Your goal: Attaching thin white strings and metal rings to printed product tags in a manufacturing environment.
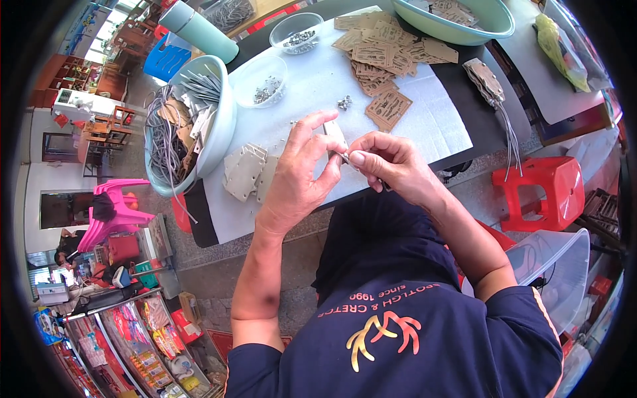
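Over the near part of the white sheet, my left hand [304,166] grips a pale card [336,132], seen almost edge-on between thumb and fingers. Right beside it, my right hand [395,162] is closed in a pinch at the card's lower edge. A thin dark grey piece, perhaps a cord end, shows between the fingertips, but its kind is unclear. Just beyond lies a small heap of shiny metal bits [344,103]. A printed brown card [389,109] rests past my right hand, and plain pale cards [245,172] lie left of my left hand.
A pale green basin [227,126] of grey cords and cards stands left. Two clear bowls [321,23] hold metal bits. A card pile [375,54] and a green basin [458,34] lie far. Corded cards [484,81] hang right, near a red stool [564,192].
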### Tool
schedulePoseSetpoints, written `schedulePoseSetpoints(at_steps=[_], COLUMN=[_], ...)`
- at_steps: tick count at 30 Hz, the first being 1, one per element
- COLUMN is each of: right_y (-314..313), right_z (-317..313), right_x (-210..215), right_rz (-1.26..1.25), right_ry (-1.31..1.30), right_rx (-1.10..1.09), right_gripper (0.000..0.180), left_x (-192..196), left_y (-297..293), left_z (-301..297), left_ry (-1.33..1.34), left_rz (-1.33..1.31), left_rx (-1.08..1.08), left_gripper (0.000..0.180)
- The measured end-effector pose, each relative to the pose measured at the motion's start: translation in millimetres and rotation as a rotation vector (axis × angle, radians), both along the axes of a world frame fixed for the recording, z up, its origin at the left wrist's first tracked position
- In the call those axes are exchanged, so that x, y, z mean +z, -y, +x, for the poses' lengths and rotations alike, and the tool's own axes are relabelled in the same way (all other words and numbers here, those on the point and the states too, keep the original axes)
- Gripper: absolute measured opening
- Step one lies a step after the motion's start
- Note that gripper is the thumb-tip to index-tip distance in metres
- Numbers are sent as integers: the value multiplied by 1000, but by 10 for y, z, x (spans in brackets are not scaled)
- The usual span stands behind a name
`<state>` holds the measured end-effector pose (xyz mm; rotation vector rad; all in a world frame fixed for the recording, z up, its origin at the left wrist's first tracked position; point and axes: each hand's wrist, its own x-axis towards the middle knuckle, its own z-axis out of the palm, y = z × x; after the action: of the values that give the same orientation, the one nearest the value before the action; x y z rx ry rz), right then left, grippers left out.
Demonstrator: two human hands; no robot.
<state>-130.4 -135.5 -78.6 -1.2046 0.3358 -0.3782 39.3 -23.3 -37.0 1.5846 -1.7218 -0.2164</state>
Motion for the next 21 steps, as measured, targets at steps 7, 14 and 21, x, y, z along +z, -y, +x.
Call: schedulePoseSetpoints(at_steps=[7, 14, 21], right_y=[14, 117, 175], right_z=[43, 50, 53], right_x=[2, 40, 15], right_rz=[-345, -798, -911], right_ry=[-37, 76, 205], right_rx=[-139, -153, -136], right_gripper=[15, 11, 13], left_x=[11, 31, 41], left_y=[-2, -5, 12], left_z=[-8, -23, -5], left_ry=[-19, 12, 26], left_rz=[49, 68, 59], left_rx=[5, 20, 28], left_gripper=[18, 18, 15])
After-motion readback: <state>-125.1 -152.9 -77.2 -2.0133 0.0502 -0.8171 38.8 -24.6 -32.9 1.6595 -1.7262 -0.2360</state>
